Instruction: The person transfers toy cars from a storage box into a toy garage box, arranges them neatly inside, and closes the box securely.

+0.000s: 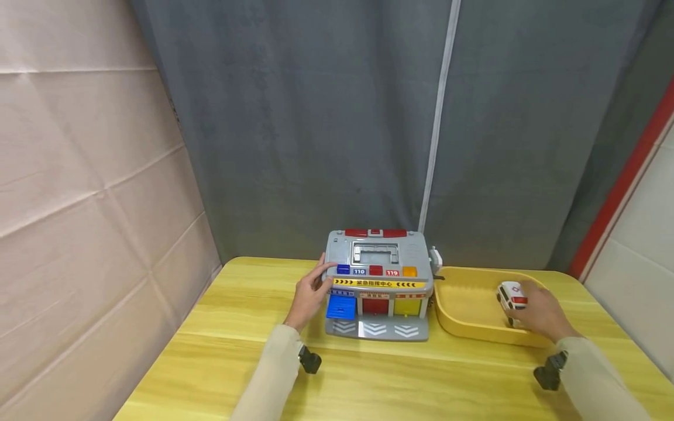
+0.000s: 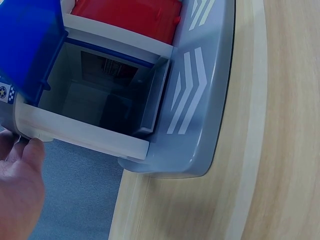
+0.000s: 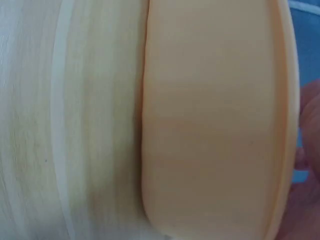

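Observation:
A toy emergency station point(image 1: 376, 283) with a grey roof stands on the table; its blue door point(image 1: 341, 307) is raised and shows a hollow bay point(image 2: 95, 95). The red door point(image 1: 375, 306) and yellow door point(image 1: 408, 307) are down. My left hand point(image 1: 308, 298) grips the station's left front corner, fingers at its roof edge and side wall. Over the yellow tray point(image 1: 466, 298) my right hand point(image 1: 544, 313) holds a white toy ambulance point(image 1: 509, 295) with a red rear part. In the right wrist view the tray's wall hides the ambulance and most of my hand.
The tray stands close to the station's right side. A white piece point(image 1: 436, 260) juts from that side above the tray's edge. The wood-grain table point(image 1: 363, 380) extends in front, and a grey curtain point(image 1: 326, 128) hangs behind.

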Demonstrator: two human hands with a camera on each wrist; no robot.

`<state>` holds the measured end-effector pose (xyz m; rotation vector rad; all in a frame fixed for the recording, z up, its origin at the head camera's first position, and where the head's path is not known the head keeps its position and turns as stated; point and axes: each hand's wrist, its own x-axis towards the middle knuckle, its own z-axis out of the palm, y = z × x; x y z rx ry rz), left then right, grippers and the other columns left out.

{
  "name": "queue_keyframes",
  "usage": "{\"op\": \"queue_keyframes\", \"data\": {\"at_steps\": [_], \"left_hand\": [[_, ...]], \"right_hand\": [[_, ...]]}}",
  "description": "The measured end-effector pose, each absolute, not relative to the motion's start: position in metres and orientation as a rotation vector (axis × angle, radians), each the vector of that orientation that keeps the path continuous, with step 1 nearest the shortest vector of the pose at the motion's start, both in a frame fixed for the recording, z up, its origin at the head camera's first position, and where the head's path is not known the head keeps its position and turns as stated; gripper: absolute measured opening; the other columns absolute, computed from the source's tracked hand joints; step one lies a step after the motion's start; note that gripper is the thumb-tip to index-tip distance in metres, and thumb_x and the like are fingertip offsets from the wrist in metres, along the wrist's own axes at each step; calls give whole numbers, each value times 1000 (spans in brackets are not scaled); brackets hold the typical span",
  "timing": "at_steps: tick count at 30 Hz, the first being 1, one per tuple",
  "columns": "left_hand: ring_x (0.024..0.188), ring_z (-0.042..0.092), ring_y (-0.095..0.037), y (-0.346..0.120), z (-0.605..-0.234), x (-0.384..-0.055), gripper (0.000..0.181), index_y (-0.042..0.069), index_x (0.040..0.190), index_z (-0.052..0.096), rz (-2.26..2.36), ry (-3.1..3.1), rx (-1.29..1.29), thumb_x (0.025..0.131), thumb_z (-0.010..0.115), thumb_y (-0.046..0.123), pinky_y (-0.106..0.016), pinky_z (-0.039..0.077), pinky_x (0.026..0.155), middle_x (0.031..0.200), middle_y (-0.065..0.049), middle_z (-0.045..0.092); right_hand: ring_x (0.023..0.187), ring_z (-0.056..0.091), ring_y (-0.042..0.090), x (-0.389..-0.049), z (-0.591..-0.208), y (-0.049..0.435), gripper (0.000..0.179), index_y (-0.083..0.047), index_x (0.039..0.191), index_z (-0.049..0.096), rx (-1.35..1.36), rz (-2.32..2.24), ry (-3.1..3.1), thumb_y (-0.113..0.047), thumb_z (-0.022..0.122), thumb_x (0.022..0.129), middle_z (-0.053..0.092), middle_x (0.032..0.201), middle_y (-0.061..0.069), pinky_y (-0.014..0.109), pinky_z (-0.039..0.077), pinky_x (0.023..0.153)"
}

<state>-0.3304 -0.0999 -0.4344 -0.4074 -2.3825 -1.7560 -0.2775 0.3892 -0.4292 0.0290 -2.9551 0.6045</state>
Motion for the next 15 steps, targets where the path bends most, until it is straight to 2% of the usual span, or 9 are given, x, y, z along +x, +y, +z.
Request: {"op": "queue_keyframes", "data": {"at_steps": [4, 12, 15], "left_hand": [[155, 27, -25, -100, -434, -331, 33, 25, 134, 64, -1750, -2373, -423, 102, 56, 24, -40, 32, 124, 168, 1, 24], [155, 26, -25, -100, -436, -330, 34, 25, 135, 63, -1751, -2369, -435, 102, 55, 24, -41, 32, 124, 169, -2, 24], [155, 26, -26, -99, -433, -326, 34, 22, 135, 63, -1757, -2365, -432, 102, 56, 23, -43, 32, 125, 168, -2, 25]], "right_hand": [[84, 60, 39, -281, -430, 392, 85, 25, 132, 28, 12, 652, -3048, -25, 75, 82, 58, 100, 37, 39, 52, 66], [84, 59, 40, -288, -434, 392, 78, 23, 125, 30, -82, 657, -3116, -29, 72, 84, 57, 99, 35, 46, 54, 70], [83, 59, 39, -290, -434, 392, 77, 23, 125, 31, -83, 666, -3124, -28, 70, 83, 58, 98, 34, 45, 54, 69]]}}
